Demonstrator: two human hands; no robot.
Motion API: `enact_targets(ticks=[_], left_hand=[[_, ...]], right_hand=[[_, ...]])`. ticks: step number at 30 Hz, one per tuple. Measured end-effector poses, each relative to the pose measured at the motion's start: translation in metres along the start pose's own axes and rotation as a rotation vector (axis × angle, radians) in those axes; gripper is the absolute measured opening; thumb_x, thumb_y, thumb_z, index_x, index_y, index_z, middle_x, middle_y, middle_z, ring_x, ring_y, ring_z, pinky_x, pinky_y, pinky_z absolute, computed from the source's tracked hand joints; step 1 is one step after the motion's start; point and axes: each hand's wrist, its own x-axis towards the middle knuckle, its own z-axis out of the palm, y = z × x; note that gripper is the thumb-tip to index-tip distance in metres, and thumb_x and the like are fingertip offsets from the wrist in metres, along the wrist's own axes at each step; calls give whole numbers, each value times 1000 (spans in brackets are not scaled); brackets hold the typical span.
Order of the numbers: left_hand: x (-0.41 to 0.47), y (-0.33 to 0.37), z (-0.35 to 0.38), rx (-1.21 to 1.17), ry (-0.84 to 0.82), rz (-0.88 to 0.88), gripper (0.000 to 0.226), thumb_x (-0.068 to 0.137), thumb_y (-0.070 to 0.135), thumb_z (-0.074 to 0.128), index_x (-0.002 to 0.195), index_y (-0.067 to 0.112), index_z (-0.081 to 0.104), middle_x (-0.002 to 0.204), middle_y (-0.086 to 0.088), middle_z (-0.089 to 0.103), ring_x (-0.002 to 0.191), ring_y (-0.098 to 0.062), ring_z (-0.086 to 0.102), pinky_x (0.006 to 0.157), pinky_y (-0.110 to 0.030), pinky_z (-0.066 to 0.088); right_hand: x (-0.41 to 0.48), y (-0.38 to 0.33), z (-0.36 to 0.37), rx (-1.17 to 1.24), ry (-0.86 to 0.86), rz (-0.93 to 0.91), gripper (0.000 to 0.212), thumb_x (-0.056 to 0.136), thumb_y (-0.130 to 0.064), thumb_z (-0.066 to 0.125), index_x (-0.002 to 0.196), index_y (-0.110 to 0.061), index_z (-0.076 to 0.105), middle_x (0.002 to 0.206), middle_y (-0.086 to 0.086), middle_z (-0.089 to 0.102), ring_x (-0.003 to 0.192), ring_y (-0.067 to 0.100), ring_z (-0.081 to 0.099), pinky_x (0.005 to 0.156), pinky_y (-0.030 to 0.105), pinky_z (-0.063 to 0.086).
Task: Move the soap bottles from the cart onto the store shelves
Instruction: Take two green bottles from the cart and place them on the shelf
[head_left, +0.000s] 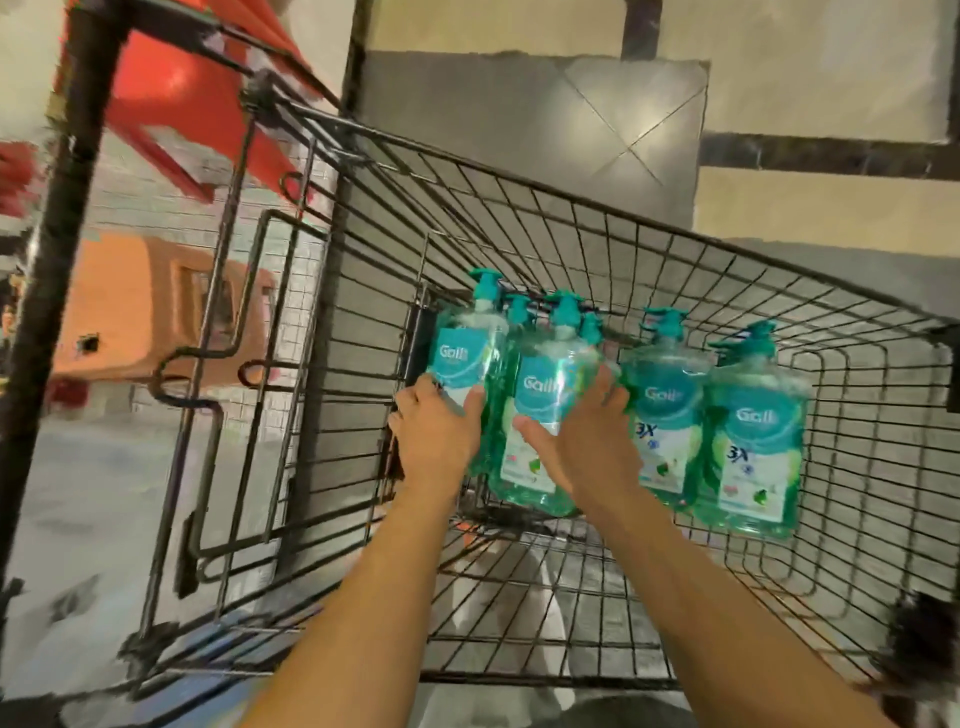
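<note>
The pale beige floor (831, 67) has dark strips (831, 150), a grey patch (493, 130) (it shines a little) and an orange plastic object (150, 306) at left.

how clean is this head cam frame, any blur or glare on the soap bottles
Head view: the left edge is smeared by motion blur, the orange crate worst; wide-angle bends the cart wires; soft glare streaks the soap bottles, yet their brand text is legible; left hand and right hand look sharp.
</note>
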Motion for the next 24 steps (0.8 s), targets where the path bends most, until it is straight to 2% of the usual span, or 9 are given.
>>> enact_targets(ticks=[3,7,9,13,16,19,20,22,24], left_hand=[[4,2,7,-12,33,-54,85,96,59,60,158,8,32,155,-21,34,140,-41,32,113,-45,28],[6,7,11,-37,55,-122,93,92,60,66,160,12,27,153,-17,29,138,-41,29,108,-50,36],[7,11,12,-36,29,-153,97,88,62,70,160,14,27,152,-15,28,138,-40,28,109,-52,35],[8,22,11,29,-59,-209,105,75,73,76,149,12,33,151,-16,27,141,-39,26,114,-54,28],[11,26,15,-60,-160,-246,110,66,69,85,141,12,29,153,-18,37,142,-40,36,115,-54,30],[17,27,16,-241,-229,-259,98,64,55,94,118,15,23,140,-17,54,129,-38,55,108,-47,46],[19,26,15,-262,-250,-249,98,66,52,94,120,14,23,139,-17,55,128,-37,56,106,-44,47],[23,21,12,-296,-298,-232,108,63,50,96,135,9,26,139,-15,55,129,-36,55,109,-43,47],[27,10,12,-385,-352,-234,108,60,46,99,141,12,36,135,-8,59,124,-29,59,110,-45,48]], right_hand=[[11,4,9,147,-30,72,134,78,-73,70,161,-7,-12,168,20,9,152,37,24,115,50,36],[18,9,9,282,3,87,136,68,-65,84,161,-5,5,162,20,23,149,36,26,117,47,34],[18,11,5,288,20,86,137,65,-64,88,159,-4,9,159,22,25,148,36,25,117,50,35],[17,21,-9,275,68,105,133,56,-62,93,154,-4,24,151,19,35,142,37,38,113,51,42],[19,39,-20,241,78,87,131,45,-76,87,147,-8,41,142,13,46,137,31,39,109,49,47],[32,66,-18,283,42,87,126,33,-94,75,133,-21,57,129,4,59,128,24,50,103,47,53],[35,73,-17,310,20,81,121,33,-93,77,130,-24,58,127,2,60,127,24,53,102,46,53],[33,74,-25,395,-11,62,113,39,-79,89,132,-23,56,131,3,54,130,23,48,104,46,51],[30,73,-32,504,-54,76,120,38,-71,94,137,-21,49,138,6,54,127,23,53,101,47,53]])
